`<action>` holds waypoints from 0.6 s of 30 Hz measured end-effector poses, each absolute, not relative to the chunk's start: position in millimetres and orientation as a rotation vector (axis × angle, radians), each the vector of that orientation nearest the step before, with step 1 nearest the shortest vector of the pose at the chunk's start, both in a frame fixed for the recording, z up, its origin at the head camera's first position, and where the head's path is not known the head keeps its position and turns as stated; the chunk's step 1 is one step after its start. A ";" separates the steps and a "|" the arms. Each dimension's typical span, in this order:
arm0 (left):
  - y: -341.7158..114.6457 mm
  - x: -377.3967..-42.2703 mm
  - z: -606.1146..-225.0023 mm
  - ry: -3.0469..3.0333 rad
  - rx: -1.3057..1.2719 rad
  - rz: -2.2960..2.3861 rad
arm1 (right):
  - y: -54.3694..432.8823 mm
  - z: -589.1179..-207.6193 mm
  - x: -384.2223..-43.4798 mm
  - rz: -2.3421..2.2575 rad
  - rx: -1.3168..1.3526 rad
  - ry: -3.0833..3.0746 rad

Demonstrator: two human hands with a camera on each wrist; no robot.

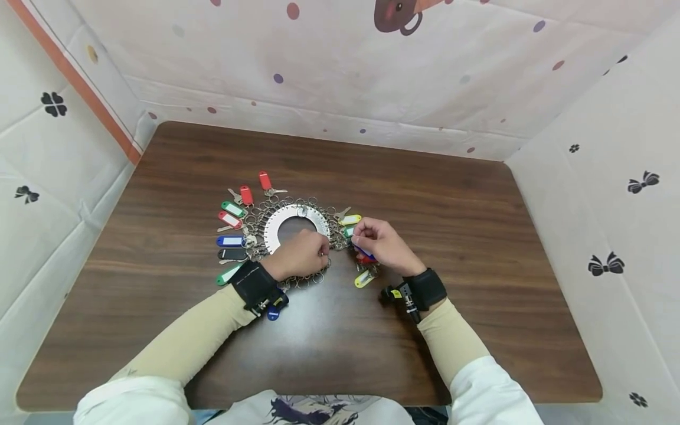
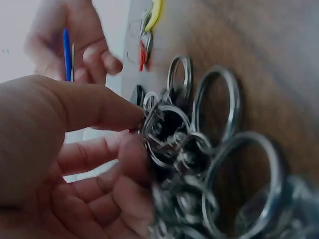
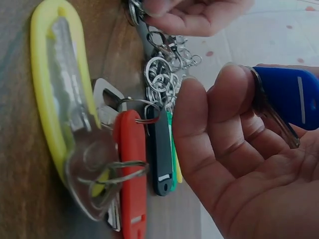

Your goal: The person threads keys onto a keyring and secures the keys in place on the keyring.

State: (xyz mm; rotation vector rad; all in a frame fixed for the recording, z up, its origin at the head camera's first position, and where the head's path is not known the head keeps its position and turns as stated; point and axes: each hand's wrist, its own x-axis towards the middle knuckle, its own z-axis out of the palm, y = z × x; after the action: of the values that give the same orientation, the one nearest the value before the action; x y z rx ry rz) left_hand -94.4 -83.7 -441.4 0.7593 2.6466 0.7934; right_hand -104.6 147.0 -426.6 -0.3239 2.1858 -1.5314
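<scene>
A flat white ring-shaped plate, fringed with metal clips and split rings, lies on the table. My left hand reaches over its near right side. In the left wrist view, its thumb and index finger pinch a small metal clip on the fringe. Right of the plate, my right hand holds a blue key tag with a key between thumb and fingers. Below that hand lie a yellow key tag and a red key tag, both with keys.
Several tagged keys fan out left of the plate, including a blue tag and a black tag. Two red tags lie toward the back. Patterned white sheeting walls the brown table at back and sides.
</scene>
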 end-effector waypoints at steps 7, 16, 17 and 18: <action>-85.6 -99.0 -442.1 2.639 0.670 0.856 | 144.9 -429.3 -106.1 -1.439 -0.344 2.235; -66.1 -83.7 -444.8 2.846 0.733 0.607 | 145.4 -431.6 -108.0 -1.384 -0.365 2.295; -65.4 -83.0 -444.5 2.859 0.736 0.607 | 145.1 -431.7 -107.7 -1.381 -0.370 2.292; -65.2 -82.4 -444.2 2.870 0.739 0.604 | 144.9 -431.6 -107.3 -1.378 -0.375 2.290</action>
State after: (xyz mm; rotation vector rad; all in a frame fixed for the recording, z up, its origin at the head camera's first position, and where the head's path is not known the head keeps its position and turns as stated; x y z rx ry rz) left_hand -82.4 -65.2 -444.2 0.7392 2.8696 0.6038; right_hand -107.3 144.9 -431.6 -0.3750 2.2897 -1.3783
